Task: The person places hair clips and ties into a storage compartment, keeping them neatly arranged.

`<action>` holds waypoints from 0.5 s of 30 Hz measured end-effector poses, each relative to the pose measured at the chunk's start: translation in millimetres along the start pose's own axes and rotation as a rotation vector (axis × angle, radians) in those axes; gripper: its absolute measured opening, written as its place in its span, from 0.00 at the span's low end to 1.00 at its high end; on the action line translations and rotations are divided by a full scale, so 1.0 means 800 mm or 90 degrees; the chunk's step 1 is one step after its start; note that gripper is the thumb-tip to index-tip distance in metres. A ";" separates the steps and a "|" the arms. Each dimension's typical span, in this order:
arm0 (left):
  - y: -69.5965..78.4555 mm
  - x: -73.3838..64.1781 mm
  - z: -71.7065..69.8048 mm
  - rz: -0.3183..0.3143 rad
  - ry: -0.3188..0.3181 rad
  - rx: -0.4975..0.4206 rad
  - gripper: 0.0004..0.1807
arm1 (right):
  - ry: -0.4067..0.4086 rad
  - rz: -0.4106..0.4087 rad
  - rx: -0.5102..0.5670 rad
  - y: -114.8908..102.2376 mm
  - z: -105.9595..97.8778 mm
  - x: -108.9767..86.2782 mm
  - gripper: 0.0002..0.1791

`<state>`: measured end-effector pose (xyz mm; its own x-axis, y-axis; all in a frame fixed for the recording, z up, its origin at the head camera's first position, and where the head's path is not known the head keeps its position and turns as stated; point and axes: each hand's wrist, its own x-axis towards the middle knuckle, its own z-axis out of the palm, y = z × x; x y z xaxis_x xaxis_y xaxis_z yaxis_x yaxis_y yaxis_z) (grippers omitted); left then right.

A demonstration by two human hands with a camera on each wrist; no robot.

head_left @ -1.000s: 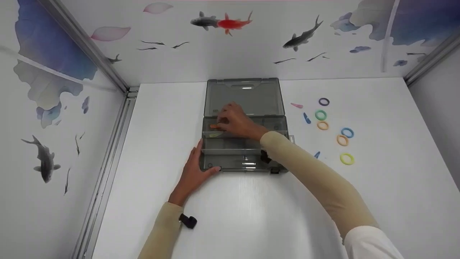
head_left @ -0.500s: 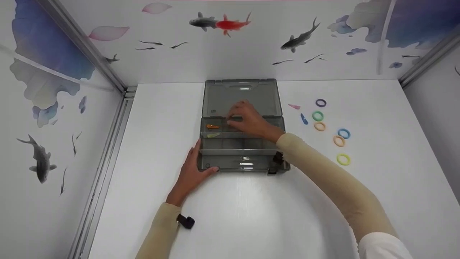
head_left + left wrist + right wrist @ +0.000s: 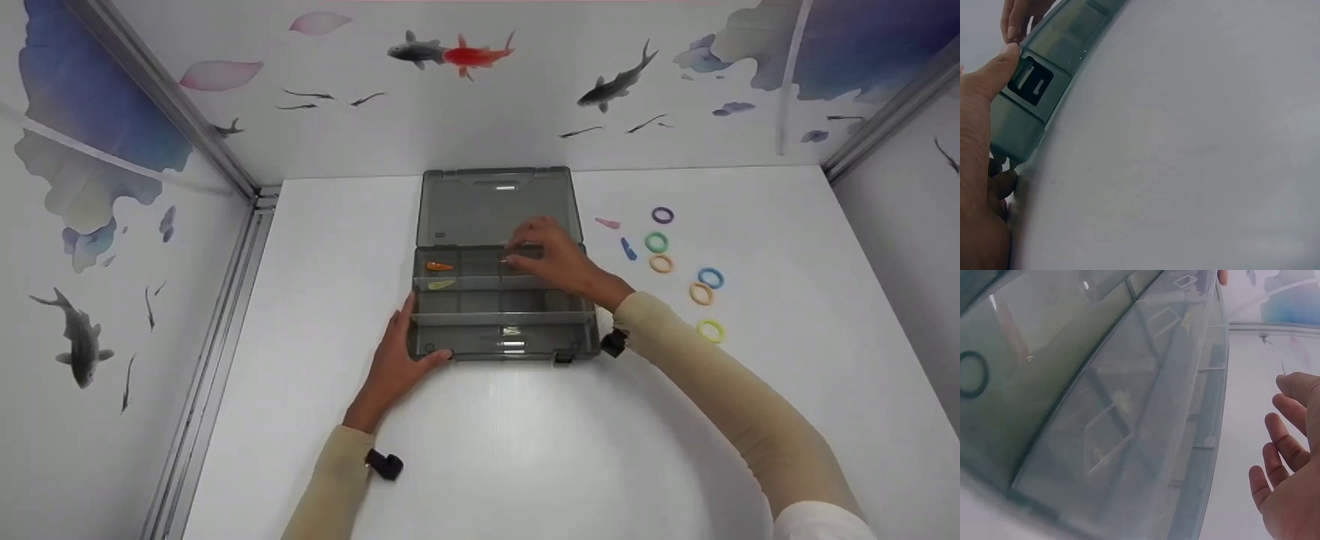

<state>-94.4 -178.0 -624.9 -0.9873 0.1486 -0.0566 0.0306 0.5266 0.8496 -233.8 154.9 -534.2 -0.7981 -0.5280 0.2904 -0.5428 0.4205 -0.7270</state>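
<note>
A smoky grey compartment box (image 3: pixel 510 356) lies on the white table with its lid (image 3: pixel 495 206) folded back. My left hand (image 3: pixel 397 367) holds the box's front left corner, thumb on the front edge and fingers along the side. An orange hair clip (image 3: pixel 439 266) lies in the back left compartment, and a yellow-green hair clip (image 3: pixel 442 285) shows just in front of it. Over the right part of the back row is my right hand (image 3: pixel 555 259), its fingers loosely bent around nothing. In the right wrist view those fingers (image 3: pixel 1283 441) are spread and hold nothing.
Right of the box lie a pink clip (image 3: pixel 607 223) and a blue clip (image 3: pixel 628 249). Several coloured rings are scattered beyond them, among them a purple ring (image 3: pixel 653 215) and a yellow ring (image 3: pixel 700 328). A patterned wall (image 3: pixel 495 135) stands behind the table.
The right hand has let go of the orange clip in the back left compartment and moved right across the box. Its sleeve now covers a second blue clip. The left hand stays at the corner.
</note>
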 end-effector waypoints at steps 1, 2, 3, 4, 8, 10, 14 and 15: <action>-0.001 0.000 0.000 0.002 0.001 0.000 0.66 | 0.000 0.016 0.002 0.002 -0.004 -0.005 0.09; -0.001 0.000 0.000 0.004 0.001 0.001 0.66 | 0.003 0.028 0.002 0.003 -0.007 -0.009 0.09; -0.002 0.000 0.000 0.006 0.002 0.002 0.66 | 0.007 0.037 0.002 0.005 -0.011 -0.014 0.10; -0.002 0.000 0.001 0.008 0.002 0.002 0.66 | 0.012 0.044 0.000 0.007 -0.014 -0.018 0.10; -0.002 0.000 0.001 0.010 0.001 0.002 0.66 | 0.038 0.048 -0.014 0.018 -0.024 -0.036 0.09; -0.001 0.000 0.001 0.008 0.000 0.001 0.66 | 0.048 0.054 -0.014 0.024 -0.028 -0.045 0.09; -0.001 0.000 0.001 0.003 -0.001 0.001 0.65 | 0.062 0.075 -0.005 0.035 -0.033 -0.062 0.09; -0.001 0.000 0.001 0.003 -0.001 0.001 0.65 | 0.066 0.079 -0.005 0.038 -0.034 -0.066 0.10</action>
<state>-94.3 -178.0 -625.8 -0.9868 0.1525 -0.0543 0.0348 0.5278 0.8487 -214.8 215.5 -554.6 -0.8817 -0.3928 0.2615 -0.4400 0.4843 -0.7562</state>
